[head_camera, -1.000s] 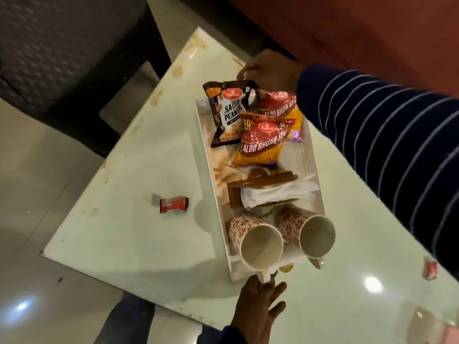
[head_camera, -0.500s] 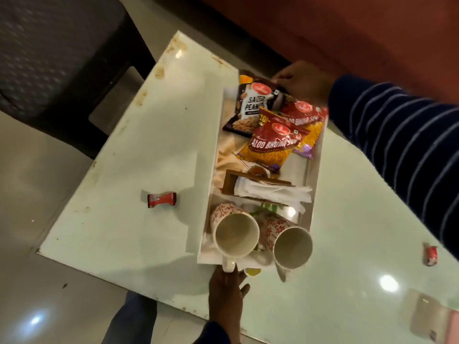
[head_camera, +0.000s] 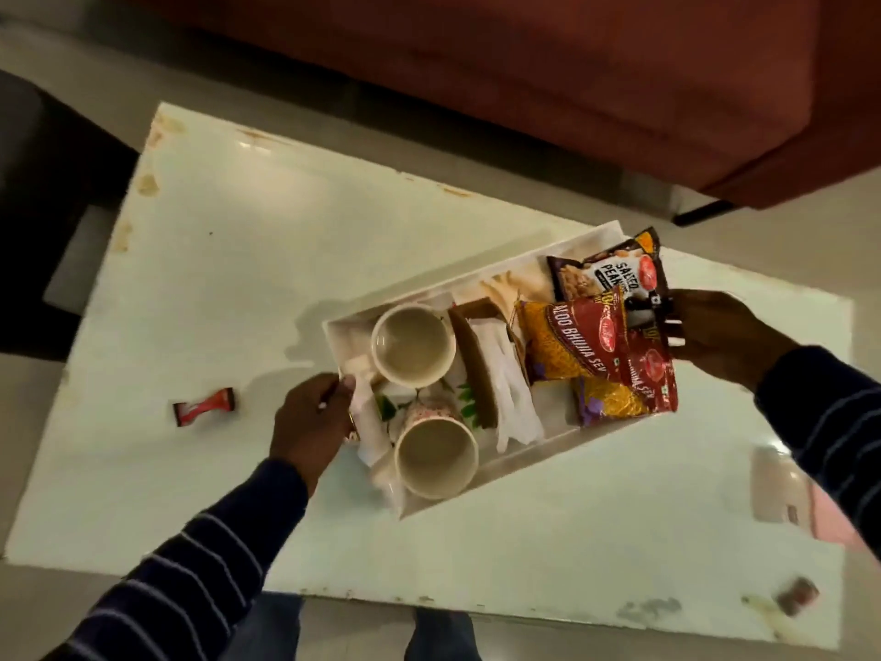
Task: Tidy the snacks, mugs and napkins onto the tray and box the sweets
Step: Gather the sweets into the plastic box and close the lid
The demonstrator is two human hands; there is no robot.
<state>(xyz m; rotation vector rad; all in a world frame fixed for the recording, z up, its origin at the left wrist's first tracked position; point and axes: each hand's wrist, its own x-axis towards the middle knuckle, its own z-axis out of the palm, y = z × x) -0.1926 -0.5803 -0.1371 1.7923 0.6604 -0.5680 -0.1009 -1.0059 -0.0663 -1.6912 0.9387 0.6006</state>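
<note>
A white tray sits slantwise on the pale glossy surface, and both of the person's hands are on it. The left hand grips the tray's short end by the mugs, fingers curled over the rim. The right hand holds the opposite short end, thumb pressed down on the snack packets there. Inside the tray, next to the left hand, two patterned mugs lie side by side with their open mouths up toward the camera. Past them a brown holder with white napkins lies across the tray's middle. At the right-hand end a salted peanuts packet lies partly under two overlapping aloo bhujia sev packets. Left of the tray, well apart from it, a red wrapped sweet lies on the surface. Another small wrapped sweet, blurred, lies near the surface's near right corner. Beyond the tray stands a rust-red sofa.
</note>
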